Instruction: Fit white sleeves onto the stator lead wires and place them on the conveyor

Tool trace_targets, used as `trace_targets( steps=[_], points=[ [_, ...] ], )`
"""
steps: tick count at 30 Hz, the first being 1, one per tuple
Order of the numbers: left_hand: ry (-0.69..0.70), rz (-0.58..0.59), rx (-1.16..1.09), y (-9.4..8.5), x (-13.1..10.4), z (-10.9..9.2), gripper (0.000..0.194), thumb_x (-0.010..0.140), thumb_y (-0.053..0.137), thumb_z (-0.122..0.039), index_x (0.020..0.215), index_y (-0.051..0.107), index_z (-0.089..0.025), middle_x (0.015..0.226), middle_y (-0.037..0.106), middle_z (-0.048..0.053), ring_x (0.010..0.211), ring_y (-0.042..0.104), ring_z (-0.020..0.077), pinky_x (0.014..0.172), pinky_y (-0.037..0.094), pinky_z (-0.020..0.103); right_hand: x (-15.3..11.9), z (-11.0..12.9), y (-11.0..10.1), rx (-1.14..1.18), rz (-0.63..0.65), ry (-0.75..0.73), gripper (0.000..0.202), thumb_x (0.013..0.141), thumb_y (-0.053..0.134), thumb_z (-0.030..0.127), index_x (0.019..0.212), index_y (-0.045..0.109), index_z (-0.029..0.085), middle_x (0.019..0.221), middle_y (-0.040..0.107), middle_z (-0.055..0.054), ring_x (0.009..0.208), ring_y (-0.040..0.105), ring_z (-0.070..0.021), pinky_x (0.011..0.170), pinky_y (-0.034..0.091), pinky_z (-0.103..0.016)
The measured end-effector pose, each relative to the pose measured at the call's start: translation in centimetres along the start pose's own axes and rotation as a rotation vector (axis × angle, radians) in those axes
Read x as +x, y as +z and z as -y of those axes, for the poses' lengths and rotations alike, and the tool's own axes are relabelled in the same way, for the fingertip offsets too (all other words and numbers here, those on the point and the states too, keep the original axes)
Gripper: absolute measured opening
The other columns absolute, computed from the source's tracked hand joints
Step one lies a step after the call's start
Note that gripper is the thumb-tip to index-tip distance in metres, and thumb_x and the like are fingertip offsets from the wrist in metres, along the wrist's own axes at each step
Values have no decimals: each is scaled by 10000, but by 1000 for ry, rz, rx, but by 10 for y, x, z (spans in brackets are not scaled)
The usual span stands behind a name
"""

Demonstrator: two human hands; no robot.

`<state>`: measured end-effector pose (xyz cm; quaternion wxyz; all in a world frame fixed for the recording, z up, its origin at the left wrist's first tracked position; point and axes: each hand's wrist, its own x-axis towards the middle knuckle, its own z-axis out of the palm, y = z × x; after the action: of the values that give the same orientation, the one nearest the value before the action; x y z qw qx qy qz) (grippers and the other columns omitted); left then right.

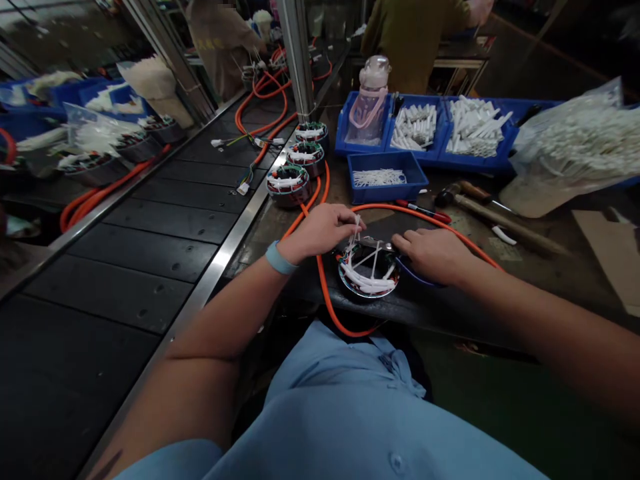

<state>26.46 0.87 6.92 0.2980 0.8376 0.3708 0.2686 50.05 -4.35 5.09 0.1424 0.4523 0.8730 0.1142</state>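
A round metal motor part [370, 287] with white sleeves and coloured wires around its rim rests near the table's front edge. My left hand [325, 230] is at its upper left, thumb and fingers pinched on a thin white tie [357, 228] that stands up from the rim. My right hand [433, 252] is at the part's right side, its curled fingertips against the rim; whether they grip anything besides the rim is too small to tell. White ties cross the part's open middle. An orange cable [327, 293] loops at its left.
Three similar round parts [289, 185] stand beside the conveyor [165, 243] at left. Blue bins [387, 193] with white pieces and a bottle [370, 100] are behind. A hammer [505, 220] and a plastic bag [575, 160] lie at right. Two people [405, 40] are beyond.
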Motion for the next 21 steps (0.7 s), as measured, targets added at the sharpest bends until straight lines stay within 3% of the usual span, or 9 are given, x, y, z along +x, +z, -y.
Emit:
trace_targets(
  steps=[3,5,9,12,16,19,21],
  points=[
    [-33,-196,-47,-2,-10,6,156,798,562,-210,817,705,-151,898,695,36,846,618,144,794,463,247,-10,-3,4,0,37,50,283,866,386,182,1101,539,147,856,625,-103,726,586,-207,519,228,-282],
    [-66,-213,-76,-5,-14,7,178,799,573,-235,880,701,-141,889,692,37,810,614,142,767,463,247,-15,-4,4,-8,33,74,300,868,391,189,1134,528,155,870,627,-98,742,582,-205,520,215,-279],
    [-8,113,-92,-12,-13,0,254,737,633,-188,981,693,-148,816,686,5,770,611,138,744,456,232,-12,0,-3,-5,1,-3,302,868,398,172,1144,518,175,891,627,-91,761,566,-203,536,207,-280],
    [43,199,-87,-13,-8,-4,145,756,606,-175,854,711,-155,820,690,7,790,618,134,760,454,223,-1,6,-6,-8,6,-57,289,872,378,150,1118,529,169,865,623,-88,729,567,-196,531,198,-283],
    [6,19,-67,-11,-12,1,123,782,579,-192,781,690,-140,812,679,22,783,608,131,753,452,232,-1,6,-3,-21,27,-60,286,876,370,163,1102,544,153,844,619,-88,722,583,-208,518,191,-285],
    [-115,-140,-136,-13,-22,5,175,803,556,-231,853,678,-116,829,670,34,730,594,122,700,453,234,-20,-3,3,0,12,-7,301,856,385,155,1109,548,149,853,626,-91,711,575,-202,520,223,-283],
    [-185,-56,-199,-14,-27,5,252,773,591,-239,974,665,-107,773,653,18,666,574,110,639,443,219,-38,-10,6,9,-19,11,321,841,405,154,1130,544,154,852,628,-86,724,569,-203,541,258,-282]
  ],
)
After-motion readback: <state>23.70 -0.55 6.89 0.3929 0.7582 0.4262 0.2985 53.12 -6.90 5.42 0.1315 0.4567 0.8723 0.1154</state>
